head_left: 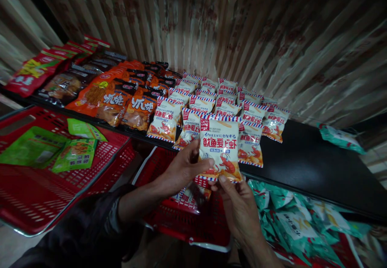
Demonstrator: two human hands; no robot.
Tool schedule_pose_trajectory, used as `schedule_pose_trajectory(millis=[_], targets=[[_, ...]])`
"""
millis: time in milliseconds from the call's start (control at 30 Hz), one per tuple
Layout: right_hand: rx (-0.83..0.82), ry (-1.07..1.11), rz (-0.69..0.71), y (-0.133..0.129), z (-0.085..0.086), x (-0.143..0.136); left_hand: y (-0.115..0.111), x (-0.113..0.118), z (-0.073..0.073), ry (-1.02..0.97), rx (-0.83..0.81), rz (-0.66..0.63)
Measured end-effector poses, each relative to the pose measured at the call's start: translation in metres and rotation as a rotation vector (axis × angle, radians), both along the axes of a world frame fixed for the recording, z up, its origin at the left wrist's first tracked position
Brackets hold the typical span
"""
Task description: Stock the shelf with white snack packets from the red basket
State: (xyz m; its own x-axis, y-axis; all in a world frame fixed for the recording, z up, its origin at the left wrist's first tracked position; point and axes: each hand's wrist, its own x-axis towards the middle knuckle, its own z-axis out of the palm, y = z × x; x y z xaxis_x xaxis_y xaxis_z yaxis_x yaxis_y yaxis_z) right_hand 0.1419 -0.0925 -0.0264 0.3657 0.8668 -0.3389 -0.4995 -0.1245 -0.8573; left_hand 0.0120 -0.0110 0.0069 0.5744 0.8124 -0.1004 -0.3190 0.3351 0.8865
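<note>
My left hand (pixel 184 164) grips the lower left side of a white snack bag (pixel 219 147) with red lettering and a shrimp picture, its thumb across the front. My right hand (pixel 237 201) pinches the same bag at its bottom edge. The bag is upright, in front of rows of matching white bags (pixel 165 118) on the black shelf (pixel 308 155). Below my hands is a red basket (pixel 181 224) with a similar bag (pixel 189 197) in it, partly hidden by my left hand and wrist.
Orange bags (pixel 139 108), dark bags (pixel 65 84) and red bags (pixel 36 70) line the shelf's left. A left red basket (pixel 27 195) holds green packets (pixel 75 155). Teal bags (pixel 296 223) fill the lower right; one teal bag (pixel 341 139) lies on the shelf. A pleated curtain (pixel 211 26) hangs behind.
</note>
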Motion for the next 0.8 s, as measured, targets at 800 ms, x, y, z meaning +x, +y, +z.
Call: schedule_pose_trajectory(millis=[800], targets=[[0.027, 0.128, -0.073, 0.004, 0.012, 0.006, 0.006, -0.007, 0.001, 0.060, 0.098, -0.027]])
